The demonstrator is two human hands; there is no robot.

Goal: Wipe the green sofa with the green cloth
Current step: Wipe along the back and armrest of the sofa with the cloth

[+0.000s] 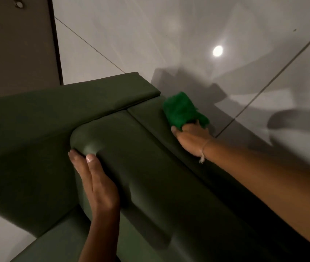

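Note:
The dark green sofa fills the lower left and middle of the head view, seen from above. A bright green cloth, bunched up, lies pressed on the sofa's far right edge. My right hand grips the cloth from behind, its fingers hidden under the fabric. A thin string bracelet hangs at that wrist. My left hand rests flat on a rounded sofa cushion, fingers together, with the fingertips pushing a dent into the padding.
Glossy pale floor tiles with dark grout lines spread beyond the sofa at the top and right, reflecting a ceiling light. A brown panel with a dark edge stands at the upper left.

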